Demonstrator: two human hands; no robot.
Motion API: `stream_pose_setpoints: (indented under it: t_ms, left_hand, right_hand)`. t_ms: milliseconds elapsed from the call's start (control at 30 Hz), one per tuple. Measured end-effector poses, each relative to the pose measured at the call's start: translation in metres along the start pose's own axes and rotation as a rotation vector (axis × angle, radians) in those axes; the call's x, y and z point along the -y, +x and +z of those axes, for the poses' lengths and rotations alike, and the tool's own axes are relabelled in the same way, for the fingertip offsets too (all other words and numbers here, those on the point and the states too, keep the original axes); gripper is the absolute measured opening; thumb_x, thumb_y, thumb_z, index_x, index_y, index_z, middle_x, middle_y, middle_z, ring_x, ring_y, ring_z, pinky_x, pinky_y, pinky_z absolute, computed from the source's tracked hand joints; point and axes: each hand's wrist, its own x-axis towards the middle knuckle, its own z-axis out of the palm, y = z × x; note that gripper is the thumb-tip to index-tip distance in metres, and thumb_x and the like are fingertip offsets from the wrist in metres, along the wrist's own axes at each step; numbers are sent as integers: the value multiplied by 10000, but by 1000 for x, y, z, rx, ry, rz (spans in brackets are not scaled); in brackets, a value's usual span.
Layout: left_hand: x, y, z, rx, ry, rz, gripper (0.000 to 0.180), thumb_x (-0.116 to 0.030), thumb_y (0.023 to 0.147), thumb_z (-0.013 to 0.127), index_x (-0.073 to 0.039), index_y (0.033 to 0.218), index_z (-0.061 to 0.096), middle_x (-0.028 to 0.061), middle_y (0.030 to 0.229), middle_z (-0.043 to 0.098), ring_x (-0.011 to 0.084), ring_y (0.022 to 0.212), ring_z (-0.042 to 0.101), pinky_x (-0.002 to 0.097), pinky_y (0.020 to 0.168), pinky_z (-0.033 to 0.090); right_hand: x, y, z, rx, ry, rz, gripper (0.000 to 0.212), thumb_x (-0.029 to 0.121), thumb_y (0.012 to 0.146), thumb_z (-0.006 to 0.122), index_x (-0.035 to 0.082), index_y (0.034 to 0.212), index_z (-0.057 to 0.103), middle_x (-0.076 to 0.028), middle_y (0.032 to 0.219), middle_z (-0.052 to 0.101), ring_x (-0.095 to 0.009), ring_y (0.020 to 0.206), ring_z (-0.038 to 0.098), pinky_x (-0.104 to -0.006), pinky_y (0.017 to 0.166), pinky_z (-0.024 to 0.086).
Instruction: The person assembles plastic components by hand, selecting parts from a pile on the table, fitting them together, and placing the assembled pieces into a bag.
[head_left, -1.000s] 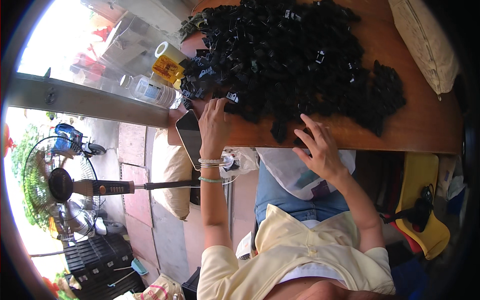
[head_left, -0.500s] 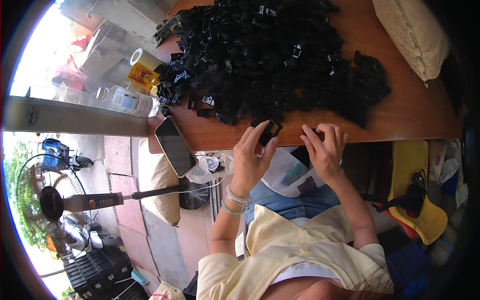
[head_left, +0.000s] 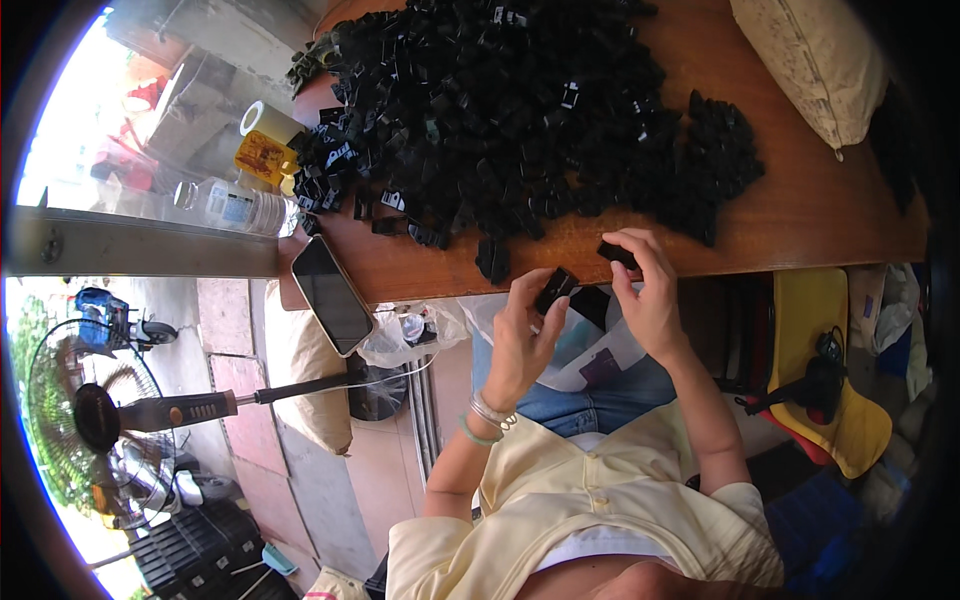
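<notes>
Just off the near edge of the wooden table [head_left: 800, 225], my left hand [head_left: 523, 335] pinches a small black plastic part [head_left: 556, 289] between thumb and fingers. To its right, my right hand [head_left: 648, 295] grips another small black piece [head_left: 618, 255] by its fingertips, over the table edge. The two pieces are apart; their exact kind is too small to tell. Beyond both hands a large heap of black plastic parts [head_left: 500, 120] covers much of the tabletop. A small black clump [head_left: 492, 260] lies at the table edge, close to my left hand.
A phone [head_left: 333, 295] overhangs the table's left corner, near a plastic bottle [head_left: 235, 207] and tape rolls [head_left: 268, 157]. A stuffed sack [head_left: 815, 70] lies far right. Left stands a fan [head_left: 100, 418]; a yellow chair [head_left: 805, 380] is at right. A translucent bag [head_left: 590, 350] covers my lap.
My left hand has drawn back from the table edge and moved right with its black part, nearer my right hand. My right hand has shifted slightly, its piece now showing more. The view has shifted a little.
</notes>
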Motion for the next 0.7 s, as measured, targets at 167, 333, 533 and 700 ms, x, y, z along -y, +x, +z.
stream_pose_setpoints:
  t_ms: [167,333,533,700]
  left_hand:
    - [-9,4,1,3,-34,11,328,-26,826,678,24,1116,534,81,754,638,98,591,590,223,537,454]
    - [-12,2,-1,138,-93,-4,379,7,810,678,39,1154,524,84,791,646,96,653,616,237,595,489]
    - [-18,1,-4,225,-443,-161,359,14,849,634,77,1176,501,122,908,653,140,776,658,261,698,544]
    - [-18,3,-6,271,-373,-89,370,20,866,607,68,1207,474,146,947,652,156,810,674,279,703,552]
  right_hand:
    - [9,-9,-7,66,517,201,309,-10,852,610,12,1159,604,-103,1092,600,-176,920,596,-258,766,489]
    - [2,-7,-13,176,478,108,276,184,829,697,13,1043,671,-68,951,637,-172,880,570,-282,775,463]
    - [-1,-4,-12,186,458,15,242,223,816,701,15,934,670,-75,993,629,-216,940,559,-321,815,451]
    - [1,-2,-16,238,383,-60,221,157,811,691,22,980,647,-82,1038,621,-237,941,586,-330,834,468]
